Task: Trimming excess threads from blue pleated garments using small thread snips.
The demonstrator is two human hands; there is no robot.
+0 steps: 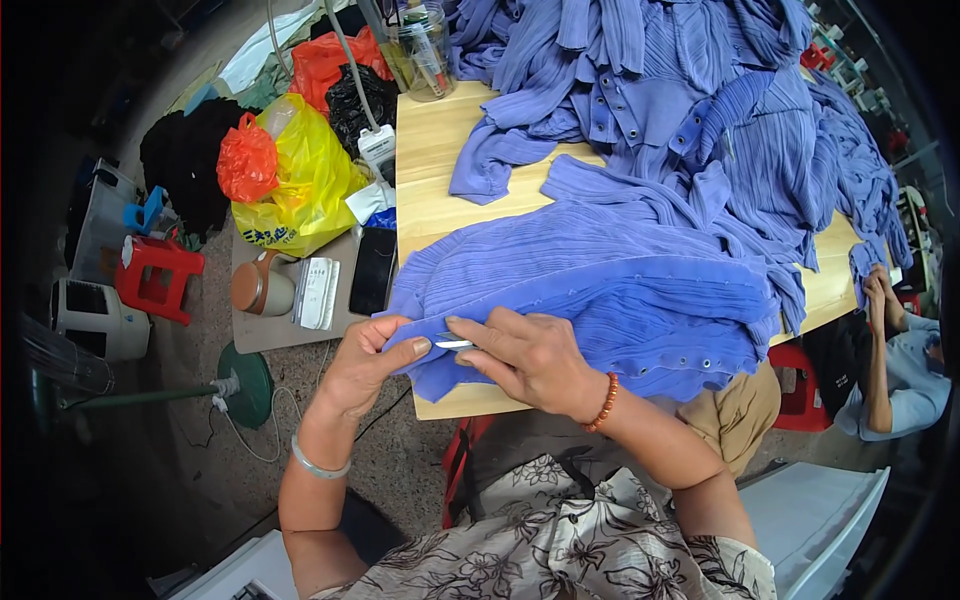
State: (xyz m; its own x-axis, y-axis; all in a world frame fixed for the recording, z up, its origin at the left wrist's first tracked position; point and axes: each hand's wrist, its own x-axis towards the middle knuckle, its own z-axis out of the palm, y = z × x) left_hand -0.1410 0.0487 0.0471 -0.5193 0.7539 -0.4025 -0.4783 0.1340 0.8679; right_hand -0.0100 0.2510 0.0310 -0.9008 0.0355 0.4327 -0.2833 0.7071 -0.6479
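Observation:
A blue-violet ribbed cardigan point(600, 235) lies spread along the near edge of the wooden table, its long plain front band running across it. My left hand point(375, 355) pinches the band's left end between thumb and fingers. Close beside it, my right hand point(535, 360) is closed on a small white tool point(455, 344) with a slim end, which lies against the band near the left thumb. The fingers cover the rest of the tool, so its exact kind does not show. Small dark eyelets or snaps dot the cardigan's lower front edge.
More blue cardigans point(680, 110) are heaped across the table point(445, 150). A clear jar point(425, 55) of tools stands at its far left. On a low side table are a phone point(373, 270), a lidded cup point(262, 287) and a yellow bag point(305, 185). Another person point(895, 375) sits at right.

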